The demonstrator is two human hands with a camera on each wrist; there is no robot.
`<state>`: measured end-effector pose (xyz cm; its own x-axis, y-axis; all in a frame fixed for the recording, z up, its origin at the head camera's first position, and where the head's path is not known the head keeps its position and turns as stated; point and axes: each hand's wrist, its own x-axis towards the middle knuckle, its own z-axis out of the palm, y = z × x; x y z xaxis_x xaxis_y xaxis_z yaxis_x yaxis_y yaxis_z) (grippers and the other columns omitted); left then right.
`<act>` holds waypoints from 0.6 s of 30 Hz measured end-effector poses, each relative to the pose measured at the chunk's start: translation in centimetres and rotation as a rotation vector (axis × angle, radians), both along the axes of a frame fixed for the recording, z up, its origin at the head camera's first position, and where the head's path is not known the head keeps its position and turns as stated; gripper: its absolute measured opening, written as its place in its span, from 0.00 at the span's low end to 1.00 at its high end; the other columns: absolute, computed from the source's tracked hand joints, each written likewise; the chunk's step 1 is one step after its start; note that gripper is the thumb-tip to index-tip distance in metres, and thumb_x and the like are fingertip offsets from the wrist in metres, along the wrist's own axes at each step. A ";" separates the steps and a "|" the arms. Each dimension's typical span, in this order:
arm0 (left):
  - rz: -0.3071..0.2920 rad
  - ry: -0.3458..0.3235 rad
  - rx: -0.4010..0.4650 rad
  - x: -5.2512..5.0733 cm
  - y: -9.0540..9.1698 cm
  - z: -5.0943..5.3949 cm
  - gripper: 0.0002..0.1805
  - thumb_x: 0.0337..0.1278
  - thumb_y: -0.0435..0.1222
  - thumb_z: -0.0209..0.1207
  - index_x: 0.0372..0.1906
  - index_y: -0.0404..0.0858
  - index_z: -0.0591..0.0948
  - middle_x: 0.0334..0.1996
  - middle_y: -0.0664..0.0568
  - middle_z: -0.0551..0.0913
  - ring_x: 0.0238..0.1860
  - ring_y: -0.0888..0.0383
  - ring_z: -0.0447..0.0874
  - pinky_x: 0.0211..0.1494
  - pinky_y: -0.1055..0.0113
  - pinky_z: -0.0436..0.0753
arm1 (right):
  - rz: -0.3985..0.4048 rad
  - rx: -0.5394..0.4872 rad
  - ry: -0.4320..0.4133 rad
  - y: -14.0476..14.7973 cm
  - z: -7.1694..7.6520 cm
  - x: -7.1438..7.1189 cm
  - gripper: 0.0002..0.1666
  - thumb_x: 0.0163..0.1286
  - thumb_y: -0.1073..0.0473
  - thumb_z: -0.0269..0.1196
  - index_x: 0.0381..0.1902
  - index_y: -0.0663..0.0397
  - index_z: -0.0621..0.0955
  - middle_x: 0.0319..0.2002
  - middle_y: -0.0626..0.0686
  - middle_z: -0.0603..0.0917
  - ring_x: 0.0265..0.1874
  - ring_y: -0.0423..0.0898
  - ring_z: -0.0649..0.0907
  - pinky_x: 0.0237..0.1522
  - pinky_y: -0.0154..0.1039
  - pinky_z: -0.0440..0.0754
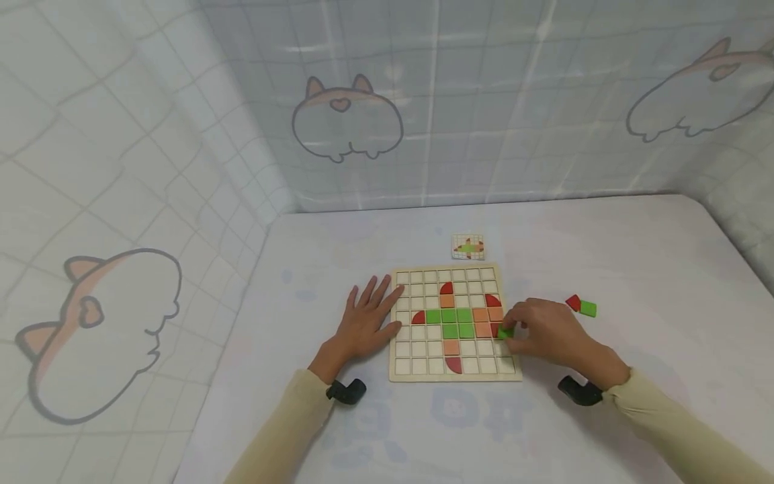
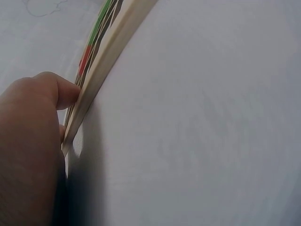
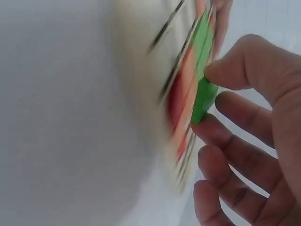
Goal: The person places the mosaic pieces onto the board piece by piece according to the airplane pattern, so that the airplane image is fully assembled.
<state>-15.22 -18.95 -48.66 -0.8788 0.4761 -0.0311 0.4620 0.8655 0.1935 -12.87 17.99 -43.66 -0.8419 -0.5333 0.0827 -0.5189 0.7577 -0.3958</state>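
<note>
A square wooden grid board (image 1: 423, 378) lies on the table, with green, orange and red pieces set in its cells to make a pattern. Across the board's left edge rests my left hand (image 1: 365, 326), fingers spread; in the left wrist view its thumb (image 2: 68, 94) touches the board's side. Over the right edge, my right hand (image 1: 547, 329) pinches a green tile (image 3: 202, 101) between thumb and fingertips. That tile is tilted above the board, close to a red piece and the orange tiles. Whether it touches the board I cannot tell.
Behind the board lies a small card (image 1: 468, 247) printed with a similar coloured pattern. A loose red piece (image 1: 573, 302) and a loose green tile (image 1: 588, 308) lie together right of the board, beyond my right hand. White tiled-print sheeting (image 1: 471, 134) rises behind the table.
</note>
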 end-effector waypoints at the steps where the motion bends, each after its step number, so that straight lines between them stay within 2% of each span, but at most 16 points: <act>1: 0.001 -0.002 -0.003 0.0 0.0 0.0 0.38 0.70 0.59 0.39 0.80 0.53 0.50 0.79 0.50 0.42 0.77 0.47 0.34 0.71 0.38 0.40 | 0.036 -0.011 0.003 -1.0 0.1 -0.1 0.09 0.47 0.56 0.76 0.29 0.44 0.88 0.27 0.36 0.81 0.27 0.37 0.76 0.27 0.33 0.76; 4: 0.003 -0.009 -0.015 0.0 0.1 0.1 0.38 0.71 0.59 0.39 0.80 0.53 0.48 0.79 0.50 0.41 0.77 0.48 0.33 0.72 0.39 0.40 | 0.159 -0.044 0.036 -3.8 0.3 -0.5 0.07 0.49 0.55 0.75 0.29 0.42 0.88 0.27 0.35 0.82 0.28 0.36 0.75 0.28 0.33 0.75; 8: 0.006 -0.012 -0.030 -0.1 0.1 0.2 0.38 0.71 0.59 0.40 0.80 0.53 0.48 0.79 0.51 0.41 0.77 0.48 0.32 0.72 0.39 0.40 | 0.291 -0.068 0.122 -7.2 0.5 -1.0 0.04 0.52 0.53 0.73 0.27 0.40 0.87 0.28 0.35 0.82 0.28 0.36 0.75 0.27 0.33 0.74; 12: 0.006 -0.008 -0.034 -0.1 0.1 0.2 0.37 0.71 0.58 0.40 0.80 0.53 0.49 0.79 0.50 0.42 0.77 0.48 0.33 0.71 0.38 0.41 | 0.364 -0.050 0.173 -9.7 0.1 -1.7 0.04 0.50 0.53 0.73 0.25 0.39 0.87 0.25 0.35 0.80 0.26 0.36 0.71 0.27 0.32 0.71; 18: 0.001 -0.005 -0.026 -0.1 0.0 0.1 0.37 0.71 0.59 0.39 0.80 0.53 0.49 0.79 0.50 0.41 0.77 0.47 0.33 0.71 0.38 0.40 | 0.395 0.055 0.254 -11.3 -0.6 -2.0 0.04 0.51 0.53 0.72 0.23 0.39 0.85 0.23 0.37 0.78 0.24 0.39 0.69 0.26 0.35 0.69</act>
